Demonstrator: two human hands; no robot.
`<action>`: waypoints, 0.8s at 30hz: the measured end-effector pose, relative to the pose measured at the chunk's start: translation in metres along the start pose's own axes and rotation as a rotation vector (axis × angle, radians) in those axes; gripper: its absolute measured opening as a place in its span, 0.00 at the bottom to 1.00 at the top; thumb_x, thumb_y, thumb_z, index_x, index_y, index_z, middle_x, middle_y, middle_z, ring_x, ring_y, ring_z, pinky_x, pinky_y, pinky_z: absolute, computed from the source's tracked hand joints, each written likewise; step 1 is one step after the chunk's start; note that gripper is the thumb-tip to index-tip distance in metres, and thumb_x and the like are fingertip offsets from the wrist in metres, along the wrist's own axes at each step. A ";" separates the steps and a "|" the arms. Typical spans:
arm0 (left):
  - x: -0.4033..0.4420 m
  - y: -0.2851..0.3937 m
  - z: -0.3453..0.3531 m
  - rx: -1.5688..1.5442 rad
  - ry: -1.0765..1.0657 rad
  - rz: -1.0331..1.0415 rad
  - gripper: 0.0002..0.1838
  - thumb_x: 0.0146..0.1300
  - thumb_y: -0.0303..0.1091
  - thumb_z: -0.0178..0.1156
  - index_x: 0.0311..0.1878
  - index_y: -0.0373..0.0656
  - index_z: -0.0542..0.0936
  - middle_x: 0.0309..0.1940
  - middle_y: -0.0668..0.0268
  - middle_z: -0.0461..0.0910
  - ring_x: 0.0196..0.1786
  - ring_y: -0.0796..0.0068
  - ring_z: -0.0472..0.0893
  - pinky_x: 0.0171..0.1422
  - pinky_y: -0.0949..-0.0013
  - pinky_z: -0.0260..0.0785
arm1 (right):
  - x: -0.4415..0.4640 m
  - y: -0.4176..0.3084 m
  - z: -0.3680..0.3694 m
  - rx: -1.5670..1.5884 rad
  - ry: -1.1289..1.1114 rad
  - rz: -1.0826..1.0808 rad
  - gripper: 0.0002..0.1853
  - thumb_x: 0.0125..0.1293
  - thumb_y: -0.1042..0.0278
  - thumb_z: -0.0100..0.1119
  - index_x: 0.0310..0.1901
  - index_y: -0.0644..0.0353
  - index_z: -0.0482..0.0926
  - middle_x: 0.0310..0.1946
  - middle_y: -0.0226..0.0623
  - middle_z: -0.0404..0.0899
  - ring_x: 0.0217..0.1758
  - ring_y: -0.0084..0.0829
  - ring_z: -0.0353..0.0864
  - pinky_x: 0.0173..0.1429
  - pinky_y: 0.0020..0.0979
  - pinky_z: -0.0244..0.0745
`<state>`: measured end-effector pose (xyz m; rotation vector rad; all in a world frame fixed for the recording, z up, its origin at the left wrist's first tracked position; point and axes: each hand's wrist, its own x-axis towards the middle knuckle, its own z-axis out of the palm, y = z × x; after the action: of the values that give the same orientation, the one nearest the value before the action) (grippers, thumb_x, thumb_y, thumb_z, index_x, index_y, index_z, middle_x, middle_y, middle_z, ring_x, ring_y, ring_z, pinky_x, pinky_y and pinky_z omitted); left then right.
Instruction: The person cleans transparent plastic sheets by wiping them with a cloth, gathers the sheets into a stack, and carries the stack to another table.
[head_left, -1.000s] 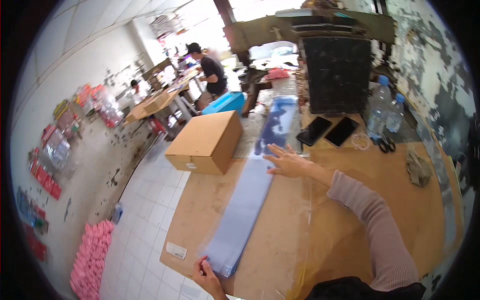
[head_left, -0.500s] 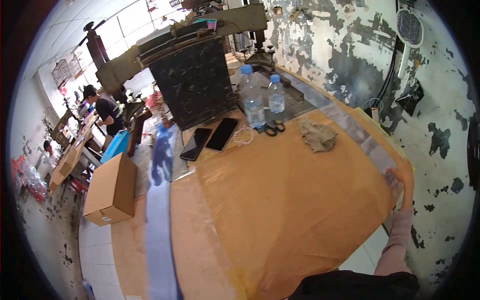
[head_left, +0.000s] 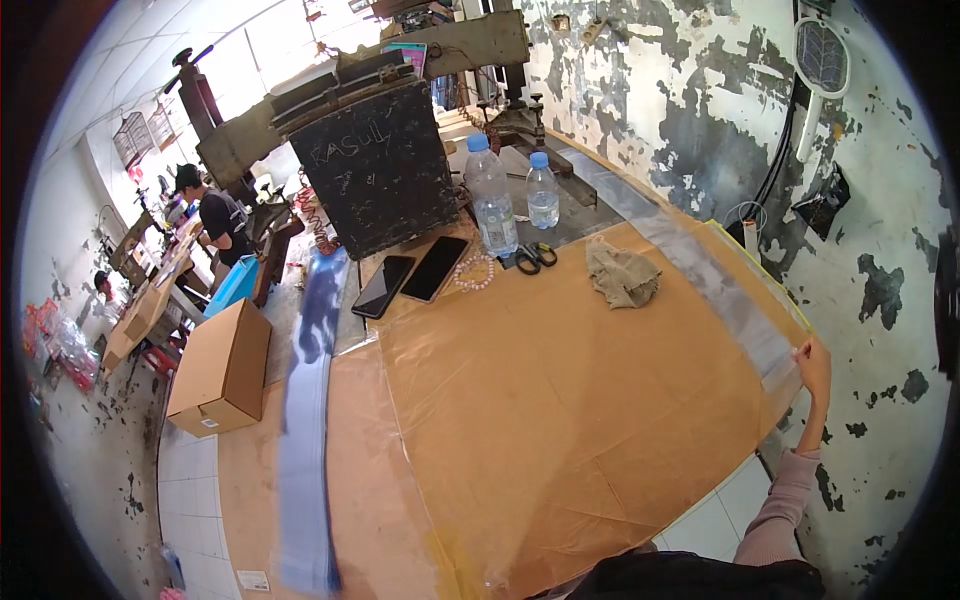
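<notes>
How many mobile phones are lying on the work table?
2. One phone is on the left; the other phone is just right of it, beside the string of beads. Others may hide behind the cardboard box.

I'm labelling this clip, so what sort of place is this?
Likely a small workshop: long plastic-looking strips laid out, machine-like equipment beyond, and a co-worker farther back.
</notes>
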<state>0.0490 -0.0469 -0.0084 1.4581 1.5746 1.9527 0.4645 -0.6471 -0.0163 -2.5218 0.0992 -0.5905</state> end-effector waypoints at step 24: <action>-0.135 0.118 0.024 -0.541 -1.601 -0.653 0.46 0.55 0.17 0.53 0.69 0.45 0.36 0.48 0.55 0.71 0.47 0.71 0.74 0.45 0.70 0.70 | -0.141 -0.310 0.040 0.588 -2.081 -0.559 0.29 0.69 0.64 0.48 0.69 0.48 0.50 0.48 0.44 0.77 0.47 0.31 0.79 0.48 0.30 0.74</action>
<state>0.1766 -0.1721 0.0159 1.2903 0.5095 0.3445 0.3389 -0.3370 0.0607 -1.4140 -1.2430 1.6226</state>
